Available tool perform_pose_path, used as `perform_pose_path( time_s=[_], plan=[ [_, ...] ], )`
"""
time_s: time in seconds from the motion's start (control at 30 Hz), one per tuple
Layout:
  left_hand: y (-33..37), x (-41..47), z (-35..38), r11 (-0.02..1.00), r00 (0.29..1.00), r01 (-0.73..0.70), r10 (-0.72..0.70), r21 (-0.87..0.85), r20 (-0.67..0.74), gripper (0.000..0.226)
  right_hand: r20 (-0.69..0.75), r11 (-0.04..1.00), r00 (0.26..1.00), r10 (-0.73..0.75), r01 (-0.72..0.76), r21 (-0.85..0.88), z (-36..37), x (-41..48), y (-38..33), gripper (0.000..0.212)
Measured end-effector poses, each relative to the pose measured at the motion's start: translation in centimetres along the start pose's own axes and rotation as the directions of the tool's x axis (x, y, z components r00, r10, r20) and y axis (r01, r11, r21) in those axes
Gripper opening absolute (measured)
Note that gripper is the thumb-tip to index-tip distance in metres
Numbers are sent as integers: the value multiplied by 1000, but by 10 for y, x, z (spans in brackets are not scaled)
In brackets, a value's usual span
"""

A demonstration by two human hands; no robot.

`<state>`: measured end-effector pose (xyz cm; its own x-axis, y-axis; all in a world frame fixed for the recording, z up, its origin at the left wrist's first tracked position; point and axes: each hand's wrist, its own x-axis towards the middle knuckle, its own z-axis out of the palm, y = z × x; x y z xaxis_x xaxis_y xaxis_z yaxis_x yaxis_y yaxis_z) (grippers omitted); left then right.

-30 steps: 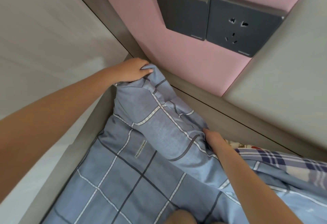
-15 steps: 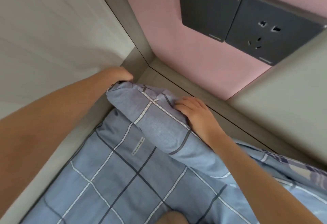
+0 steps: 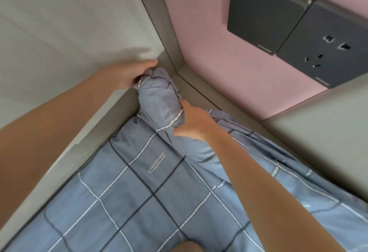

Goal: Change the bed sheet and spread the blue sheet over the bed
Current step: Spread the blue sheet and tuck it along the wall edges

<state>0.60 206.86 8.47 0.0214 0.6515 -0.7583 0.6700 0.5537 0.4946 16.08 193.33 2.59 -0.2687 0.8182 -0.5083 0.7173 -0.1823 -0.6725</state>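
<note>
Both moved cornerward: left hand (image 3: 129,76), right hand (image 3: 193,124) now bunching blue sheet (image 3: 159,96).

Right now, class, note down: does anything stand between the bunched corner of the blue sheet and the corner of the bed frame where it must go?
Nothing visible does. The left hand and right hand both grip the blue sheet, and its bunched corner sits right at the grey frame corner, with only bare rail beyond.

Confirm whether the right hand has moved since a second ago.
Yes. The right hand has moved left, closing in on the bed frame corner, where it now grips the bunched blue sheet.
</note>
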Motion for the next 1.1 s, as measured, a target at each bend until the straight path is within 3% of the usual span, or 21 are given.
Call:
perform_pose_path(
  time_s=[0.07, 0.1, 0.13, 0.17, 0.23, 0.27, 0.3, 0.37, 0.5, 0.57, 0.63, 0.7, 0.87, 0.9, 0.97, 1.03, 1.1],
  plan=[
    [0, -15, -7, 958, 970, -237, 244, 160, -20, 20, 33, 1000, 999, 6, -7, 20, -4, 0, 1, 90],
    [-5, -18, -9, 887, 928, -353, 372, 299, -8, 29, 43, 999, 999, 13, -14, 34, -6, 1, 1, 88],
    [-10, -24, -11, 776, 886, -424, 461, 467, 38, 52, 51, 998, 998, 23, -25, 55, -7, 2, 1, 84],
    [-20, -24, -10, 635, 853, -469, 506, 614, 129, 73, 69, 996, 997, 35, -40, 85, -7, 2, 2, 77],
    [-43, -8, -4, 349, 841, -480, 445, 805, 308, 93, 99, 986, 994, 56, -71, 154, -7, 2, 3, 57],
    [-51, 0, 0, 251, 831, -496, 416, 831, 371, 96, 110, 979, 992, 62, -81, 185, -6, 3, 5, 45],
    [-54, 10, 3, 237, 798, -558, 418, 795, 435, 93, 115, 976, 992, 57, -80, 205, -6, 3, 7, 35],
    [-46, 26, 11, 361, 736, -664, 474, 655, 484, 73, 131, 967, 990, 54, -85, 242, -9, 5, 9, 27],
    [-14, 43, 22, 678, 867, -497, 368, 542, 335, 72, 221, 945, 973, 65, -131, 298, -32, 13, 19, 21],
    [-8, 57, 28, 816, 923, -384, 326, 433, 203, 67, 211, 950, 972, 106, -162, 267, -48, 22, 27, 38],
    [-6, 73, 37, 905, 952, -304, 296, 297, 70, 58, 54, 991, 989, 134, -135, 8, -60, 31, 35, 60],
    [-8, 90, 48, 942, 955, -281, 294, 183, -44, 51, -172, 945, 984, 48, -101, -311, -61, 29, 42, 65],
    [-20, 122, 69, 971, 959, -231, 237, 57, -156, 13, -352, 858, 936, -13, -170, -485, -26, -2, 77, 84],
    [-26, 126, 71, 977, 964, -205, 212, 63, -158, 14, -391, 847, 920, -30, -184, -498, -18, -8, 87, 87],
    [-39, 134, 73, 985, 977, -165, 169, 44, -131, 39, -459, 850, 888, -29, -220, -479, -8, -20, 102, 93],
    [-47, 140, 76, 987, 975, -158, 161, 37, -151, 62, -496, 850, 865, 66, -310, -426, -7, -32, 106, 104],
    [-49, 145, 78, 976, 950, -205, 218, 80, -223, 63, -475, 846, 866, 157, -366, -387, -9, -35, 107, 115]
  ],
)
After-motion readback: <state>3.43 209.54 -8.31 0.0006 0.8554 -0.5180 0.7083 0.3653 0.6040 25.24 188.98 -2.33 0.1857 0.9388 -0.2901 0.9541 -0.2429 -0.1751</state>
